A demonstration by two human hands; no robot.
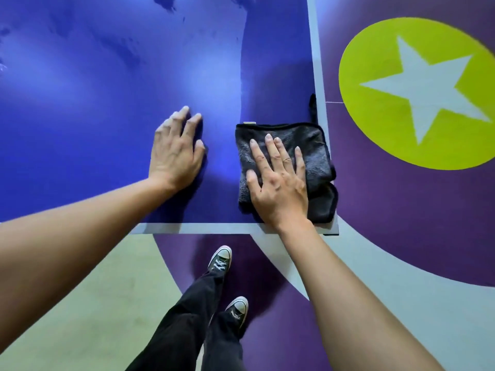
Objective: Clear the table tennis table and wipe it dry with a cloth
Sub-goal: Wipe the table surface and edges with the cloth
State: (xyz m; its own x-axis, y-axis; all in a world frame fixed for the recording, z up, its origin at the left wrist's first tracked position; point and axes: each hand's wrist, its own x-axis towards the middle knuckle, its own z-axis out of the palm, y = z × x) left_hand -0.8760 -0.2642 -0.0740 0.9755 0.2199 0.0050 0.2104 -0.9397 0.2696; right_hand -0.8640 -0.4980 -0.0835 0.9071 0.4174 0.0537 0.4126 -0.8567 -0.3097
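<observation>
Head cam looks straight down: right hand (278, 183) lies flat, fingers (273, 151) spread and pressing the cloth (316, 159), not gripping it. Left hand (175, 153) is also flat and loose, bare on the table (93, 103) just left of the cloth. So the right hand does the wiping. Cloth is dark grey, fluffy, folded, sitting at the near right corner. Wet blotches (131, 57) lie far and left of the fingers, so I'd guess the next stroke heads that way.

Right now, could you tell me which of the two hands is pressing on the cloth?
The right hand lies flat on the dark folded cloth by the table's corner; the left hand rests on bare blue table.
</observation>
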